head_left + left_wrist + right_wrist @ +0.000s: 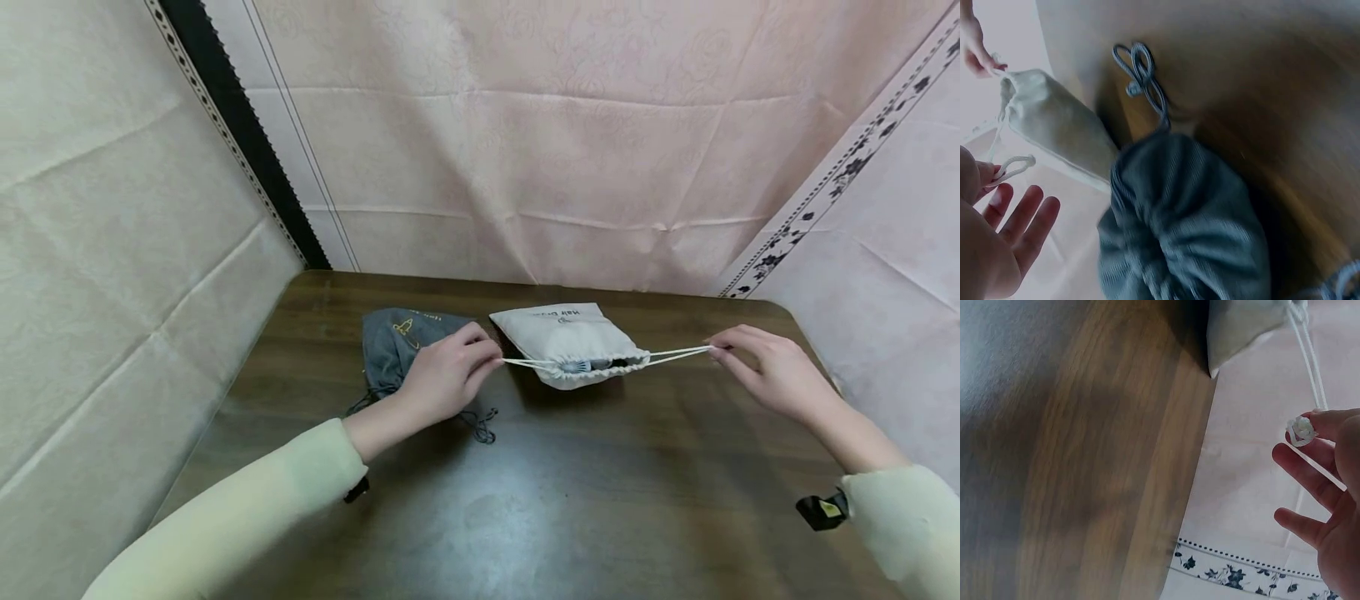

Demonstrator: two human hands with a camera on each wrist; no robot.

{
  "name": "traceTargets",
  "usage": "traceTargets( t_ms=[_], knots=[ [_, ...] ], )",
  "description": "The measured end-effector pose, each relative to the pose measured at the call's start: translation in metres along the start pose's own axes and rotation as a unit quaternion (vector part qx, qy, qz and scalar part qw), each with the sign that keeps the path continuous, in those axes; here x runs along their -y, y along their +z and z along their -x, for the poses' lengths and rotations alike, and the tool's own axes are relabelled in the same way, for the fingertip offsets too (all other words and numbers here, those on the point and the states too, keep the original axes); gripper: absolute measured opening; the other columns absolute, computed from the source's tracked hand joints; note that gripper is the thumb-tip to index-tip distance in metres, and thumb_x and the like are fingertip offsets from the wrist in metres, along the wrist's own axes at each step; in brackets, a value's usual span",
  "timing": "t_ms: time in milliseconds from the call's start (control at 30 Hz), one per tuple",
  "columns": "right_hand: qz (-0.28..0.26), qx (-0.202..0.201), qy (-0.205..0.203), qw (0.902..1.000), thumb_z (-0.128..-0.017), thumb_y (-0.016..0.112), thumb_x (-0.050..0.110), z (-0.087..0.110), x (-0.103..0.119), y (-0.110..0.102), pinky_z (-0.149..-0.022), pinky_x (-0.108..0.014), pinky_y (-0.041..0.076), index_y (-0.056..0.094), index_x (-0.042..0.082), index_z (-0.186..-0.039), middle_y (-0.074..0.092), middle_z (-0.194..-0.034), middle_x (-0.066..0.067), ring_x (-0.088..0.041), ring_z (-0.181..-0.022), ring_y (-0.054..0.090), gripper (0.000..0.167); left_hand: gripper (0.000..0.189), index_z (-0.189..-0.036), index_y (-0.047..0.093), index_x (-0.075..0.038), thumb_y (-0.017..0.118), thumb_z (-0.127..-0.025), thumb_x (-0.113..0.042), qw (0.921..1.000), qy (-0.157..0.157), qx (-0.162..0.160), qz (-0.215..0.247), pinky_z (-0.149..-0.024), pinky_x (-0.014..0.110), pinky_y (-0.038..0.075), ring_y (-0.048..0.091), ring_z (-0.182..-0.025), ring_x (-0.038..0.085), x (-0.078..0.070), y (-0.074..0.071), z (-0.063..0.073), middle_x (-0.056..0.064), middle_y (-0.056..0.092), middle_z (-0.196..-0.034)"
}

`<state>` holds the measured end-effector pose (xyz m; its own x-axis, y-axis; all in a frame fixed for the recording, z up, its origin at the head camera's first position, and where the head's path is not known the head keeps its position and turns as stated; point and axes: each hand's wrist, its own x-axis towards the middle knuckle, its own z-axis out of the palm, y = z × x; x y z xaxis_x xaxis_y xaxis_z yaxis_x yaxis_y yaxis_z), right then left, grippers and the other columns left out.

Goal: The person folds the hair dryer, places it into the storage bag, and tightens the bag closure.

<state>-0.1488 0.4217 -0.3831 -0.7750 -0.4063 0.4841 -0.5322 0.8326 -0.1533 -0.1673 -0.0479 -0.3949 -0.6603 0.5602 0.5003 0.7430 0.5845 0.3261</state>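
Observation:
A white drawstring bag [573, 333] with dark lettering hangs between my hands, its gathered mouth partly open. Inside the mouth a light-blue and dark item [581, 366] shows. My left hand [456, 372] pinches the left end of the white drawstring [1013, 167]. On the other side my right hand [765, 371] pinches the right drawstring [678, 355] near its knot [1301, 431]. Both cords are pulled taut sideways. Beside my left hand lies a dark grey drawstring bag [390, 346] with a gold print, its mouth gathered, partly covered by that hand in the head view.
The bags are over a brown wooden table [600, 500] near its back edge. The grey bag's looped cord [480, 427] trails on the tabletop. Pale cloth [525, 150] stands behind the table and at both sides.

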Motion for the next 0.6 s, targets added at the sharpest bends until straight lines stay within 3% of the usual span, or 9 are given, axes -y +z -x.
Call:
traceTargets(
  t_ms=[133,333,600],
  knots=[
    [0.004,-0.003,0.007,1.0000,-0.096,0.078,0.006,0.006,-0.004,-0.003,-0.081,-0.033,0.047,0.078,0.008,-0.102,0.076,-0.097,0.000,-0.023,-0.088,0.070,0.006,0.006,-0.102,0.079,-0.015,0.073,-0.103,-0.018,0.9999,-0.015,0.003,-0.009,-0.060,0.031,0.051,0.061,-0.074,0.012,0.010,-0.012,0.006,0.000,0.066,-0.105],
    [0.011,0.006,0.000,0.9999,-0.092,0.080,0.004,0.017,-0.013,0.002,-0.081,-0.037,0.049,0.078,0.006,-0.104,0.077,-0.098,-0.001,-0.028,-0.087,0.072,0.012,0.006,-0.102,0.077,-0.014,0.072,-0.104,-0.017,0.9992,-0.032,0.016,-0.019,-0.059,0.031,0.051,0.062,-0.075,0.014,0.024,-0.025,0.014,0.003,0.066,-0.107],
    [0.017,0.047,0.009,0.9987,-0.084,0.083,-0.004,0.039,-0.027,0.010,-0.066,-0.042,0.054,0.078,0.011,-0.094,0.072,-0.084,0.008,-0.008,-0.075,0.067,0.019,0.004,-0.100,0.077,-0.011,0.073,-0.102,-0.013,0.9968,-0.057,0.042,-0.037,-0.061,0.033,0.052,0.060,-0.074,0.016,0.038,-0.042,0.026,0.005,0.066,-0.105]
  ],
)
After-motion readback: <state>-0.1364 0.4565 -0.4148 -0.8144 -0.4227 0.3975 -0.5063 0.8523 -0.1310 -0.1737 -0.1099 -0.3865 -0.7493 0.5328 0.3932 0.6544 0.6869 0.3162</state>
